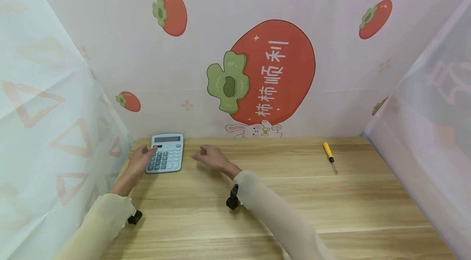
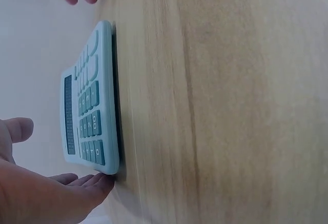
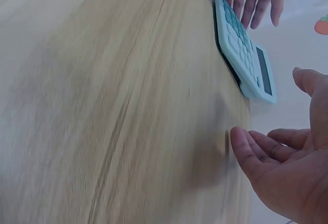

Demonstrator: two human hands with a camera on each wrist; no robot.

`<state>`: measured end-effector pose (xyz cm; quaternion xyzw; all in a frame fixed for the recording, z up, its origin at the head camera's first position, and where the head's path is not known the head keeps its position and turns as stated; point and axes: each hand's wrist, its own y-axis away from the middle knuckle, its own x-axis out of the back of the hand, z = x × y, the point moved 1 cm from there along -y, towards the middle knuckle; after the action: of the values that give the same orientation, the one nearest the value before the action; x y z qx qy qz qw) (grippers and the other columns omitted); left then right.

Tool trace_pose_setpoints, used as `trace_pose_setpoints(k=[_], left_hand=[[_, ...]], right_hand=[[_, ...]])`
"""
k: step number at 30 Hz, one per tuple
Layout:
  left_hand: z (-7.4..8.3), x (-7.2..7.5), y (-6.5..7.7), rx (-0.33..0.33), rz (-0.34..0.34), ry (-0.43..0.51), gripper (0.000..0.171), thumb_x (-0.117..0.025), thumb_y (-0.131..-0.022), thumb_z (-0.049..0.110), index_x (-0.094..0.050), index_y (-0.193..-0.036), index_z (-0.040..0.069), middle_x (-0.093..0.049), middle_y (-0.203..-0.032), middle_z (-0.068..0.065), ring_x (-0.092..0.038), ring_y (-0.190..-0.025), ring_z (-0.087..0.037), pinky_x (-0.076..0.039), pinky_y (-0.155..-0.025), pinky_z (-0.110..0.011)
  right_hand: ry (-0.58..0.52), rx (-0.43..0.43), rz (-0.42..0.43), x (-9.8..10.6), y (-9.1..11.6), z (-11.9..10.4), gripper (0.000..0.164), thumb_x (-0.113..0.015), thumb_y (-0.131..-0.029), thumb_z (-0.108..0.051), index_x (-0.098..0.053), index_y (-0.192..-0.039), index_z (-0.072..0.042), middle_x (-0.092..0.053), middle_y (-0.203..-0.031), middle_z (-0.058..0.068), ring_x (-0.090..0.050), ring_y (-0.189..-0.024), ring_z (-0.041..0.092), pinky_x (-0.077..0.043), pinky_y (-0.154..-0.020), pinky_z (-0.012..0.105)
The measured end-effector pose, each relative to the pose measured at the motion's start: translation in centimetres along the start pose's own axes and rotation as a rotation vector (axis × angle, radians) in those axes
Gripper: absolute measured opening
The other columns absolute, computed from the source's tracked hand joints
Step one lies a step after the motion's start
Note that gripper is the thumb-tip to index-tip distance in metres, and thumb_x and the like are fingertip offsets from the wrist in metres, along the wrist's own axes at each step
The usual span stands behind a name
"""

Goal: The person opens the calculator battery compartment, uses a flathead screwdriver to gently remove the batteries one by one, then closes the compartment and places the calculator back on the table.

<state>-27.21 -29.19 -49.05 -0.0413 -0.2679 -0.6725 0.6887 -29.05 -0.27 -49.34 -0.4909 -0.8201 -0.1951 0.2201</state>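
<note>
A light blue calculator (image 1: 170,154) with a dark display lies face up at the back left of the wooden table. My left hand (image 1: 138,160) is at its left side. In the left wrist view, the fingertips (image 2: 105,183) meet the calculator's near side edge, while the thumb (image 2: 19,129) stays raised, apart from the keys. To the right of the calculator, my right hand (image 1: 213,158) hovers with a gap between them. Its fingers (image 3: 245,147) are loosely bent and hold nothing, as the right wrist view shows.
A screwdriver (image 1: 328,153) with a yellow handle lies at the back right of the table (image 1: 206,227). Printed cloth walls stand at the back (image 1: 206,14), on the left (image 1: 48,100) and on the right (image 1: 438,121).
</note>
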Motion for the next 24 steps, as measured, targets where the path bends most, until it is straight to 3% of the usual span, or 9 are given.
trace_pose_setpoints(k=[10,19,24], left_hand=[[-0.3,-0.5,-0.5,0.023,0.03,0.012,0.083,-0.038,-0.114,0.043,0.002,-0.164,-0.009,-0.004,-0.172,-0.032,-0.008,-0.161,-0.046,-0.015,-0.131,-0.057],[-0.4,-0.4,-0.7,0.025,0.019,0.014,0.081,-0.038,-0.114,0.042,-0.001,-0.164,-0.01,-0.007,-0.172,-0.033,-0.011,-0.161,-0.046,-0.018,-0.13,-0.057],[-0.4,-0.4,-0.7,0.035,0.025,0.014,0.08,-0.039,-0.114,0.041,-0.003,-0.164,-0.011,-0.008,-0.172,-0.032,-0.012,-0.161,-0.045,-0.018,-0.13,-0.057]], right_hand=[[-0.148,-0.036,0.006,-2.3,-1.2,-0.7,0.068,-0.064,-0.106,-0.042,-0.047,-0.157,-0.001,-0.06,-0.151,0.017,-0.07,-0.119,0.022,-0.053,-0.11,0.039],[-0.218,-0.05,0.025,-4.3,-2.3,-1.2,0.069,-0.067,-0.104,-0.042,-0.049,-0.156,-0.001,-0.054,-0.157,0.015,-0.057,-0.141,0.027,-0.049,-0.115,0.04],[-0.242,-0.068,0.059,-5.1,-2.8,-1.6,0.067,-0.069,-0.104,-0.037,-0.048,-0.156,-0.001,-0.056,-0.155,0.016,-0.057,-0.141,0.028,-0.05,-0.114,0.04]])
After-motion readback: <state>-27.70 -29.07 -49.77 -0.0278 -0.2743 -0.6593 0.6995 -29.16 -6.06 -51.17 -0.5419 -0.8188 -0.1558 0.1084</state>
